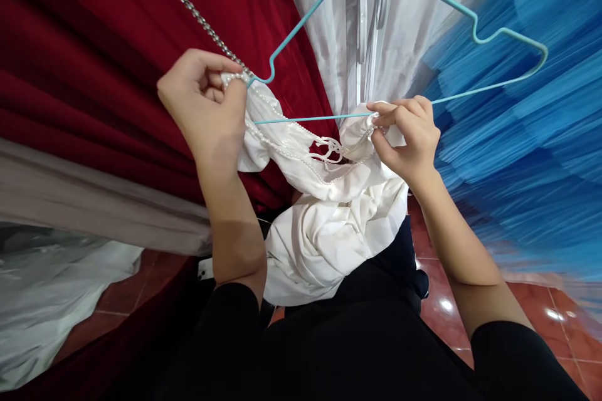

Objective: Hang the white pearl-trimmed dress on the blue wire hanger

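Note:
A white garment [324, 238] with pearl-beaded edges and a white looped tie lies bunched over my lap, its upper part raised between my hands. My left hand [207, 100] pinches one beaded end beside the left corner of a light blue hanger [320, 3]. On the other side, my right hand [407, 135] has its thumb and fingers closed on another beaded part of the garment, by the hanger's bottom bar. That bar runs across the garment's left part, and the hanger's right shoulder sticks out past my right hand, bare of cloth.
Red fabric [117, 31] hangs at the left, with a chain of shiny beads [188, 3] across it. White cloth [324, 19] hangs behind the hanger. Blue tulle [527, 125] fills the right side. Pale fabric [51, 294] rests low at the left, over red floor tiles [540, 313].

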`<act>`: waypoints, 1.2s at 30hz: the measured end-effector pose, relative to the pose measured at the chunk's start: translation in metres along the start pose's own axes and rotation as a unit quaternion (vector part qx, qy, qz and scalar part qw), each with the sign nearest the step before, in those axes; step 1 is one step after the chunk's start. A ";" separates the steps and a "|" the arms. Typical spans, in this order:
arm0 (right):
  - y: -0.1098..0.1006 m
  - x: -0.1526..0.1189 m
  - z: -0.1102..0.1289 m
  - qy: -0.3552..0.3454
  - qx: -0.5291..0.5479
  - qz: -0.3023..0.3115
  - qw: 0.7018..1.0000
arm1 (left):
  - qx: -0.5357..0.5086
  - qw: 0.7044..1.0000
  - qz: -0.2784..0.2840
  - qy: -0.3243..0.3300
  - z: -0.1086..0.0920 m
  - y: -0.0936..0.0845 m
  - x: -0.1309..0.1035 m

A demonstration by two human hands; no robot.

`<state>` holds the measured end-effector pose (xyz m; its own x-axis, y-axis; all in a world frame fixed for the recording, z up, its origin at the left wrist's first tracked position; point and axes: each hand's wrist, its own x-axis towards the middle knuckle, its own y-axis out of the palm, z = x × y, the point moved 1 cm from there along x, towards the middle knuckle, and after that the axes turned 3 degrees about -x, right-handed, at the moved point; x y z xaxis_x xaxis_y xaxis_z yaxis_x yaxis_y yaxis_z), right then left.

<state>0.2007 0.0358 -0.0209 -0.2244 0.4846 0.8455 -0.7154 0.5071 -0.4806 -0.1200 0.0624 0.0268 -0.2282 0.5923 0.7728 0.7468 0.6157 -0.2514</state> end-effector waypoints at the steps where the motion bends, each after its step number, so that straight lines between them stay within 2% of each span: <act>1: 0.001 0.000 0.001 0.004 -0.006 0.002 1.000 | -0.003 1.000 0.007 0.005 -0.013 0.003 0.001; 3: 0.003 -0.001 0.003 0.006 -0.018 0.003 1.000 | -0.007 0.999 0.030 0.018 -0.034 0.010 0.003; 5: 0.004 -0.001 0.002 -0.002 -0.020 -0.005 1.000 | 0.007 0.998 0.056 0.016 -0.043 0.018 0.007; 9: 0.001 0.000 -0.002 -0.016 -0.018 -0.002 1.000 | 0.050 0.995 0.087 -0.011 -0.036 0.030 0.008; 12: -0.001 -0.001 -0.003 -0.015 -0.011 0.012 1.000 | 0.067 0.995 0.043 0.059 -0.037 0.036 -0.006; 14: 0.000 -0.001 -0.002 -0.012 -0.002 0.014 1.000 | 0.044 0.989 -0.001 0.139 -0.054 0.041 -0.022; 16: 0.002 -0.001 -0.002 -0.012 0.002 0.007 1.000 | -0.002 0.986 -0.014 0.169 -0.077 0.048 -0.040; 17: 0.003 -0.001 -0.002 -0.012 0.002 0.000 1.000 | -0.020 0.984 0.022 0.173 -0.088 0.052 -0.049; 19: 0.006 -0.001 -0.003 -0.009 -0.003 -0.016 1.000 | -0.015 0.977 0.153 0.151 -0.103 0.065 -0.064; 21: 0.008 -0.002 -0.003 -0.003 -0.012 -0.025 1.000 | -0.005 0.966 0.232 0.115 -0.106 0.076 -0.077; 22: 0.009 -0.004 -0.003 -0.003 -0.016 -0.025 1.000 | -0.004 0.966 0.239 0.101 -0.105 0.080 -0.081; 25: 0.009 -0.009 0.000 -0.020 -0.025 -0.038 0.999 | -0.023 0.975 0.200 0.092 -0.096 0.085 -0.086; 27: 0.005 -0.012 0.003 -0.034 -0.030 -0.088 0.995 | -0.037 0.976 0.192 0.091 -0.094 0.083 -0.085; 29: -0.001 -0.015 0.005 -0.044 -0.047 -0.167 0.984 | -0.043 0.974 0.206 0.083 -0.094 0.078 -0.082; 31: -0.010 -0.015 0.000 -0.027 -0.054 -0.230 0.971 | -0.037 0.972 0.220 0.073 -0.095 0.075 -0.079; 33: -0.022 -0.012 -0.013 0.023 -0.020 -0.288 0.957 | -0.024 0.973 0.220 0.069 -0.095 0.074 -0.078; 36: -0.049 -0.008 -0.045 0.056 0.060 -0.411 0.908 | -0.021 0.974 0.213 0.072 -0.093 0.075 -0.077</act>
<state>0.2675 0.0391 -0.0140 0.4809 0.0507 0.8753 -0.6802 0.6515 0.3359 0.0115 0.0151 0.0025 0.1958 0.7092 0.6773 0.7796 0.3065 -0.5462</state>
